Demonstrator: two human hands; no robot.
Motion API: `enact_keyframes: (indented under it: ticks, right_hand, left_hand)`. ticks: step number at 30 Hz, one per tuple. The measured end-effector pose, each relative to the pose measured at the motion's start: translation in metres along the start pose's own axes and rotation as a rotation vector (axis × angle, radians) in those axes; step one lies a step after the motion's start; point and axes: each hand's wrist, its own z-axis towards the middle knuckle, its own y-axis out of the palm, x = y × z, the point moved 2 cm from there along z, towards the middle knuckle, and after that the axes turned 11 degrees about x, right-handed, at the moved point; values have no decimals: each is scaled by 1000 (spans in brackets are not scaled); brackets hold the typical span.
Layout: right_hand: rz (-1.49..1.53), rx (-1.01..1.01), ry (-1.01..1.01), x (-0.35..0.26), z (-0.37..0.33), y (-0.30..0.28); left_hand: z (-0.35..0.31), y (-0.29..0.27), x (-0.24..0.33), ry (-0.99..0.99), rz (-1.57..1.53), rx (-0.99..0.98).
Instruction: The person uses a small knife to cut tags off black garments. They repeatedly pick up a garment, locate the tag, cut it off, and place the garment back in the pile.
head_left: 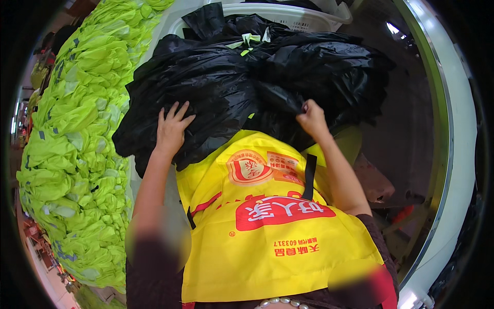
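Note:
A heap of thin, shiny black plastic [206, 77], perhaps a large bag, spreads in front of me and hangs over toward my lap. On its left part my left hand [172, 129] lies with fingers spread. My right hand [312, 119] is closed, pinching a fold of the black plastic near the middle. Small yellow-green scraps [248, 42] lie on the heap's far part, and one more bit shows between my hands. What is under the black plastic is hidden.
A long pile of bunched lime-yellow fabric pieces [87, 144] runs along my left. A white plastic basket [309, 19] stands behind the heap. At right curves a pale table edge [453, 103]. My yellow apron [278, 237] covers my lap.

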Motion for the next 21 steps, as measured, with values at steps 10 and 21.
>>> enact_keyframes:
  ticks: [10, 21]
  right_hand:
    - [245, -295, -15, -125, 78, -36]
    - [577, 384, -117, -98, 34, -167]
  left_hand:
    - [100, -20, 172, -506, -1060, -361]
    - [128, 8, 127, -1099, -2597, -133]
